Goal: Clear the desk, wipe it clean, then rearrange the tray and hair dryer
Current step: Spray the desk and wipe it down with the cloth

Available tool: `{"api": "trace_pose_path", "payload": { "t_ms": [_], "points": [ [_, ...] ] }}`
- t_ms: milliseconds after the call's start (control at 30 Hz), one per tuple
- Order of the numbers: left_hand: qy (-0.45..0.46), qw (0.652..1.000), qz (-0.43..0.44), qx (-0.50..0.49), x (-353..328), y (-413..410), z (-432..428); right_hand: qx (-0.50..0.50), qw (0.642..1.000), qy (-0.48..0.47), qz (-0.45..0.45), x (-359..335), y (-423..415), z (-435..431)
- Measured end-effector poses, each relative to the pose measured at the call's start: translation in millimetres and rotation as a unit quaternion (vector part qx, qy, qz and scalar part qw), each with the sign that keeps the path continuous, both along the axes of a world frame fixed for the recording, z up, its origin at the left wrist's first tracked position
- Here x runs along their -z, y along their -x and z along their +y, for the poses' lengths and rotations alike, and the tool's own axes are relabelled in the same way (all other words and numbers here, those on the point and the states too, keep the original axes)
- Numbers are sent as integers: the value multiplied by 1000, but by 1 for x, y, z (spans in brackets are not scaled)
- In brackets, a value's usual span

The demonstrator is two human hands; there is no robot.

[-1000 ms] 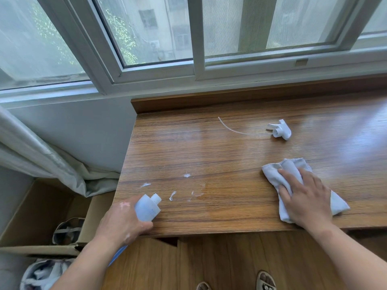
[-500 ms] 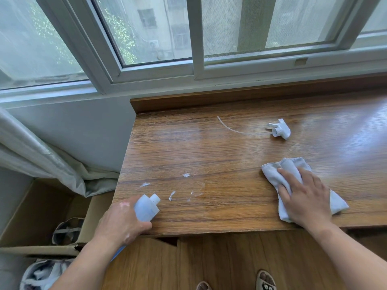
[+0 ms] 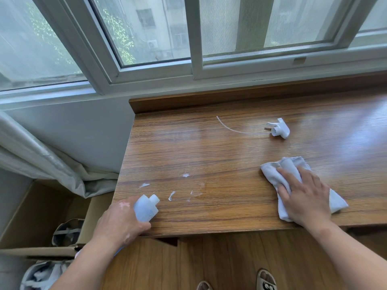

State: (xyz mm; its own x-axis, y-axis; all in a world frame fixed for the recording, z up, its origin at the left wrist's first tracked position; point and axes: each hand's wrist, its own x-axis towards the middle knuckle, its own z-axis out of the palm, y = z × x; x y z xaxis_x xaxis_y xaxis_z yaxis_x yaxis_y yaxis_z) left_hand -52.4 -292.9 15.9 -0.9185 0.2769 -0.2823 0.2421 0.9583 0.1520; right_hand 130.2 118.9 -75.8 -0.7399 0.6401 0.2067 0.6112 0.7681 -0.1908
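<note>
The wooden desk (image 3: 219,155) runs under the window. My left hand (image 3: 119,222) grips a pale blue bottle (image 3: 146,208) without its cap, tilted over the desk's front left corner. Small wet splashes (image 3: 184,191) lie just right of the bottle's neck. My right hand (image 3: 303,197) presses flat on a crumpled white cloth (image 3: 278,170) near the front edge at the right. The white spray head (image 3: 279,128) with its thin tube (image 3: 228,127) lies loose toward the back. No tray or hair dryer is in view.
A raised wooden ledge (image 3: 230,97) and the window frame (image 3: 194,68) bound the desk's back. A grey curtain (image 3: 41,164) hangs at the left over an open cardboard box (image 3: 41,218) on the floor. My sandalled feet (image 3: 266,283) stand below the desk front.
</note>
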Motion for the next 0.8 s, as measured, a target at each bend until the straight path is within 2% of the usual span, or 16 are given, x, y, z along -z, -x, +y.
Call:
{"api": "trace_pose_path", "payload": {
  "t_ms": [300,567,800],
  "points": [
    [-19,1000,-12,-8,4,2,-2,-4,1000,5,2,-1,1,-1],
    [-224,969,-82,-70,-3,0,-10,-7,1000,-2,3,-2,13,-36],
    [-323,935,-125,-79,-10,-5,-20,-133,991,18,12,2,57,-143]
  ]
}}
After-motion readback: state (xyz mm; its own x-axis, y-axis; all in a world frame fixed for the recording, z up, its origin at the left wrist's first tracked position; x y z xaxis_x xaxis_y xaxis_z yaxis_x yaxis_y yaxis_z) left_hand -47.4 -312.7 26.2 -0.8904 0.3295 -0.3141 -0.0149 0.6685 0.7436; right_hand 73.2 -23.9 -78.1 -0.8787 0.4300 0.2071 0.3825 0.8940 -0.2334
